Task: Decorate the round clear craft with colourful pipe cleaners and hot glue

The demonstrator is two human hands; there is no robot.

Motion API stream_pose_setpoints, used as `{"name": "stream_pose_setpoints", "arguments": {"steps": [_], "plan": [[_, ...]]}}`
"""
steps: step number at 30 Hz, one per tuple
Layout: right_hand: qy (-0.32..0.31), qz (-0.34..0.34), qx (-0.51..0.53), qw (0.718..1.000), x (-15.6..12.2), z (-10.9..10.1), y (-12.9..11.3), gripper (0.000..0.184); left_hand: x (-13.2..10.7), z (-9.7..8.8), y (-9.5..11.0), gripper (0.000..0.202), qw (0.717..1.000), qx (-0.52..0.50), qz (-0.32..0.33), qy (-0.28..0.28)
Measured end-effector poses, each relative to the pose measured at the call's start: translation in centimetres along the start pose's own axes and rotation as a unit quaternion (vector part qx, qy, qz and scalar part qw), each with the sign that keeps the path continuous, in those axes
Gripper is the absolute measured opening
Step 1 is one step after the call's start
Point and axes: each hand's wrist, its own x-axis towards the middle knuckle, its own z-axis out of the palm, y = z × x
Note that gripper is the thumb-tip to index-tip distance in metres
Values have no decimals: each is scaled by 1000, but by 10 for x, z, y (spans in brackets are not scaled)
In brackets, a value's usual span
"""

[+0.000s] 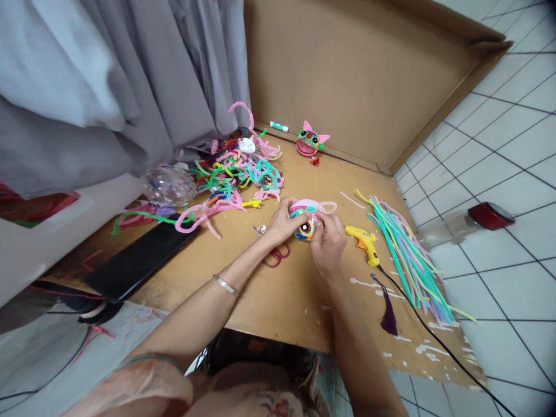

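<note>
Both my hands meet over a small colourful pipe-cleaner figure (305, 215) with a pink top and a round eye, held just above the brown cardboard work surface (278, 289). My left hand (284, 223) grips its left side with curled fingers. My right hand (326, 238) pinches its right side near a pink loop. Red-handled scissors (275, 255) lie just under my left wrist, which wears a thin bracelet.
A yellow glue gun (365, 243) with a black cord lies right of my hands, beside a bundle of straight pipe cleaners (406, 255). A tangled pile of pipe cleaners (237, 171), a finished cat-like figure (309, 142), a glue stick (278, 126), a black tablet (139, 258) and a purple tassel (388, 313) lie around.
</note>
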Motion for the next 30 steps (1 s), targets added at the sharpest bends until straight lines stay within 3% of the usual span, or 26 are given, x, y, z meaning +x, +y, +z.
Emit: {"name": "stream_pose_setpoints", "arguments": {"steps": [7, 11, 15, 21, 25, 30], "plan": [[36, 20, 40, 998, 3, -6, -6, 23, 2, 4, 1, 44, 997, -44, -17, 60], [156, 54, 39, 985, 7, -13, -4, 16, 7, -1, 6, 41, 987, -135, -53, 63], [255, 165, 60, 951, 10, -13, 8, 27, 11, -11, 13, 38, 949, -284, -139, 6], [191, 246, 147, 939, 9, -3, 18, 36, 7, -19, 14, 44, 907, -368, -194, -72], [158, 267, 238, 921, 8, 6, 16, 20, 4, -20, 12, 51, 896, -394, -192, -70], [96, 290, 374, 876, 7, 15, 16, 38, 0, -18, 15, 50, 890, -411, -190, -57]]}}
